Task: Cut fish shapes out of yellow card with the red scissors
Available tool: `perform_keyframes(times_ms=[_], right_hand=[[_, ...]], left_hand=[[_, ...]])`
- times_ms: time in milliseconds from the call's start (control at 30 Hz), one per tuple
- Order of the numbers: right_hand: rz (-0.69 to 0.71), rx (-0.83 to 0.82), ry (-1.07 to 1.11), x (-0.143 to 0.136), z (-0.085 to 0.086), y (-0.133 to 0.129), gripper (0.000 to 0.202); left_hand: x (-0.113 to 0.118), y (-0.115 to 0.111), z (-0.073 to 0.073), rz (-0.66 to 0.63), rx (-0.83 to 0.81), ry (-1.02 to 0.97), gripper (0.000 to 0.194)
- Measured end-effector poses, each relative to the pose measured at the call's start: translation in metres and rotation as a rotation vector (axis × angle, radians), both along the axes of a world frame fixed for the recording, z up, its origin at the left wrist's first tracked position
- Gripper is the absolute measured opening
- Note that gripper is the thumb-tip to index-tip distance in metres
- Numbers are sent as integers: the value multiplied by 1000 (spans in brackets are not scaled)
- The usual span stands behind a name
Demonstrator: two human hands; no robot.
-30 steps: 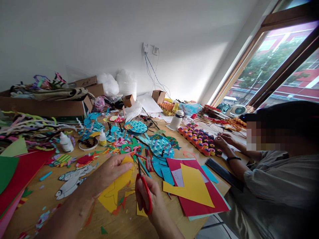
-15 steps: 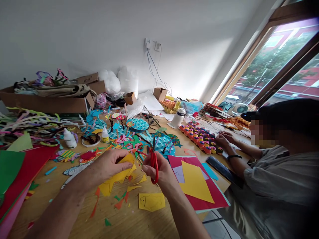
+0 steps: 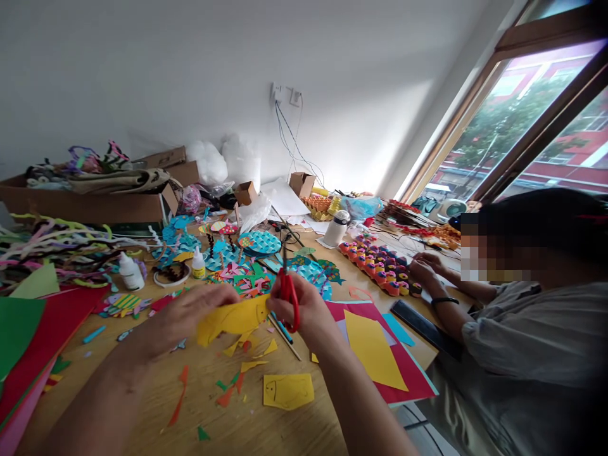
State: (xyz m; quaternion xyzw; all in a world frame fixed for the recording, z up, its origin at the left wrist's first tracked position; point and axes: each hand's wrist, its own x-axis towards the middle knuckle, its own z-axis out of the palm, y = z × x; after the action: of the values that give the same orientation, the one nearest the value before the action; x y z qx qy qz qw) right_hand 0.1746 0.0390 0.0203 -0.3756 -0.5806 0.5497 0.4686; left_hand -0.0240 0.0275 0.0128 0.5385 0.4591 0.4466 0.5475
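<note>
Between my hands is a yellow paper fish point(image 3: 237, 318) with drawn lines and an eye at its right end. My left hand point(image 3: 190, 316) is at the fish's left part, somewhat blurred, its fingers closed along the upper edge. Red-handled scissors point(image 3: 291, 301) stand in my right hand point(image 3: 301, 310), blades pointing away from me; its fingertips touch the fish's right end. Below lie yellow scraps point(image 3: 254, 365) and a yellow piece with a fish drawn on it point(image 3: 288, 391).
Glue bottles point(image 3: 130, 271), pipe cleaners point(image 3: 57, 253) and blue paper pieces point(image 3: 259, 242) lie beyond. Coloured sheets lie left and right, including a yellow sheet point(image 3: 373, 348). At right, a person point(image 3: 536, 335) handles a colourful egg-tray piece point(image 3: 380, 266).
The yellow fish has been stretched out flatter between my hands, its right end now at my right fingertips. My left hand has shifted left, and the scissors have tilted slightly.
</note>
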Motion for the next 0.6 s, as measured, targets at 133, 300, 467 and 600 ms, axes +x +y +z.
perform_keyframes(times_ms=[133,300,467,600], right_hand=[[-185,-32,295,-1,-2,2,21],[-264,-18,408,-14,-5,4,22],[-233,-29,350,-24,-4,1,22],[-193,-28,327,-30,0,-5,20]], left_hand=[[-3,9,-1,225,-68,-337,20],[18,7,-6,-27,-5,-38,14],[37,-7,7,-72,96,25,20],[44,-10,10,144,123,107,33]])
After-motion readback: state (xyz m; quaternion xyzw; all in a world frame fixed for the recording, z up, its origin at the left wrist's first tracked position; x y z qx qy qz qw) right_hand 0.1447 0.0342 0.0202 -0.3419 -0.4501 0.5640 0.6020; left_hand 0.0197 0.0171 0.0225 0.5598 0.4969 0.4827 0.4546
